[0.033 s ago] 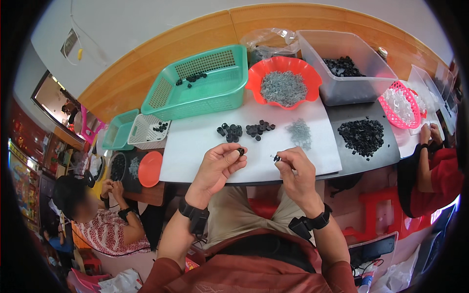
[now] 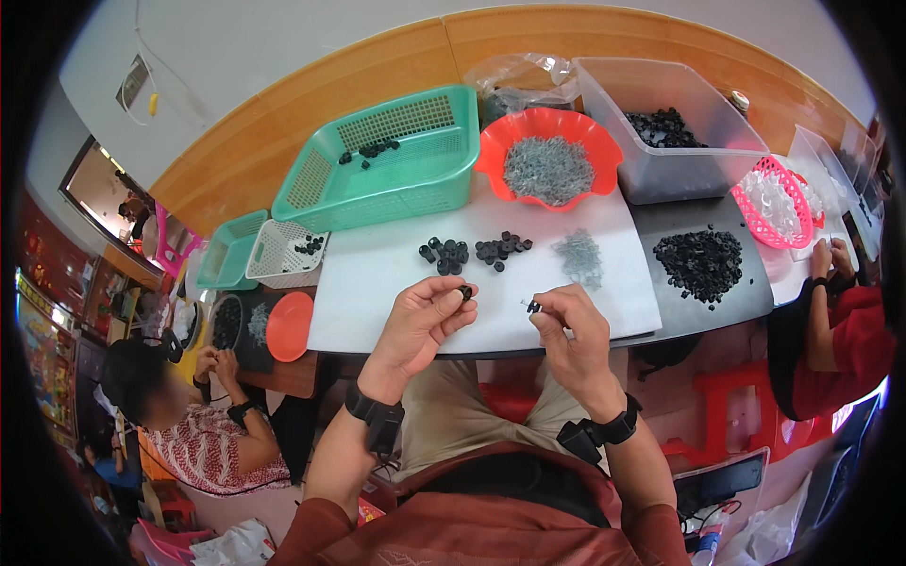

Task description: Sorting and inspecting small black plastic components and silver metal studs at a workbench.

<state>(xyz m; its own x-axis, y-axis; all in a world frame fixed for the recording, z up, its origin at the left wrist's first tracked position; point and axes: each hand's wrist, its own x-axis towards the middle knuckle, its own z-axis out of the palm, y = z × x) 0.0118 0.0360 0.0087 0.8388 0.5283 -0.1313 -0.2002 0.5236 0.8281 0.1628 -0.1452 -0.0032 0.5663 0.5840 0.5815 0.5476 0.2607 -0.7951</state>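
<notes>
Left hand (image 2: 427,319): pinches round black part (image 2: 466,293).
Right hand (image 2: 578,330): pinches small black piece (image 2: 535,307), apart from left.
White sheet (image 2: 377,292): two clusters of black parts (image 2: 455,251).
Red scalloped bowl (image 2: 493,162): heaped grey pieces (image 2: 550,170).

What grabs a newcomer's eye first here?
Probably the wavy-rimmed red plastic bowl heaped with small grey parts, at the back of the white work surface. Left of it stands a large green plastic basket. Nearer, the left hand pinches a small dark round piece and the right hand a small black piece.
</notes>
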